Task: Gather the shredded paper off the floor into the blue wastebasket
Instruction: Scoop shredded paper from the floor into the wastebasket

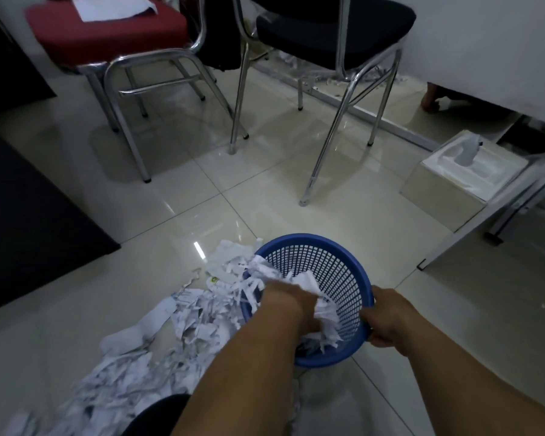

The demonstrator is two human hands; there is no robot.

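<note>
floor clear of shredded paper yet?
No, a large pile of shredded paper lies on the floor left of the blue wastebasket.

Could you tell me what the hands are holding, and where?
The right hand grips the wastebasket by its right rim; the left hand clutches a bunch of shredded paper over it.

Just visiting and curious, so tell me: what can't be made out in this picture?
Head view, all of it:
- Left hand: fingers buried in the wad of shredded paper inside the blue wastebasket.
- Wastebasket bottom: covered by paper and the left forearm.
- Floor pile: cut off by the bottom left edge.
- Sheet on the red chair: blurred, cut by the top edge.
</note>
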